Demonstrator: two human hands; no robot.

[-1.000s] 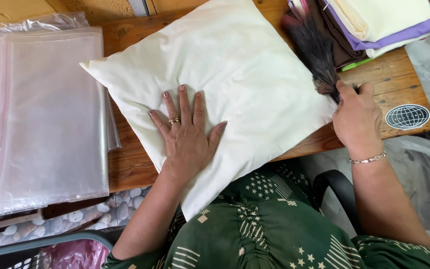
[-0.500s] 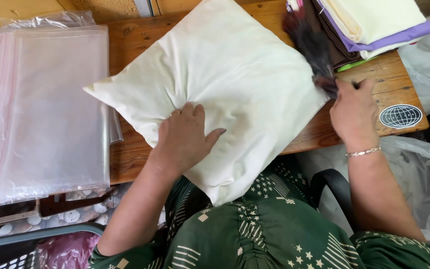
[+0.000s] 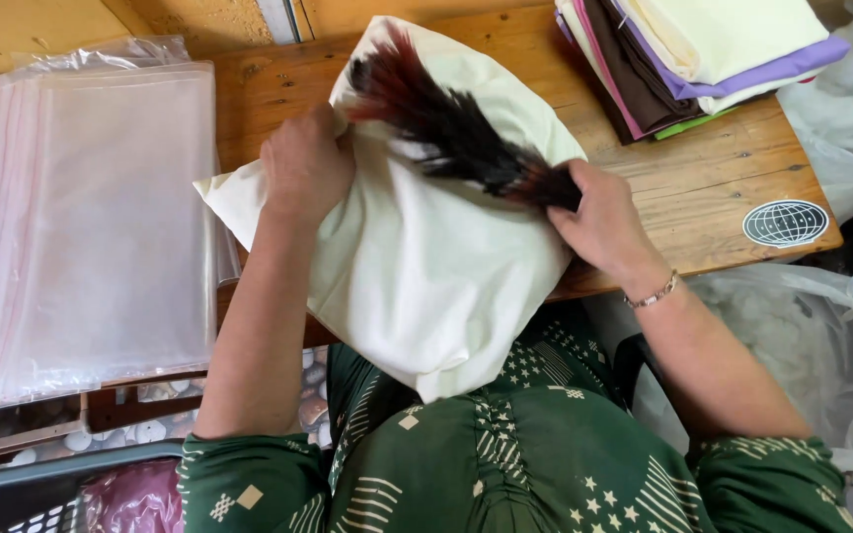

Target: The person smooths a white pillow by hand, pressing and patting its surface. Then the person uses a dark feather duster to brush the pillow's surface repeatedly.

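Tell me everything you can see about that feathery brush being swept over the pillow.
The feather duster is a bundle of dark feathers, black in the middle with reddish-brown tips, fanned and a little ragged. Its handle is hidden inside the right hand, which grips its base. It lies slanted across the upper part of the cream pillow, feathers pointing up and left, touching the fabric. The left hand holds the pillow close beside the feather tips.

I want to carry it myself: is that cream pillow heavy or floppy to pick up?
Probably light: the left hand alone props the cream pillow up by one edge. Likely soft and floppy, since it sags over the wooden table edge. The cloth looks smooth, maybe slippery.
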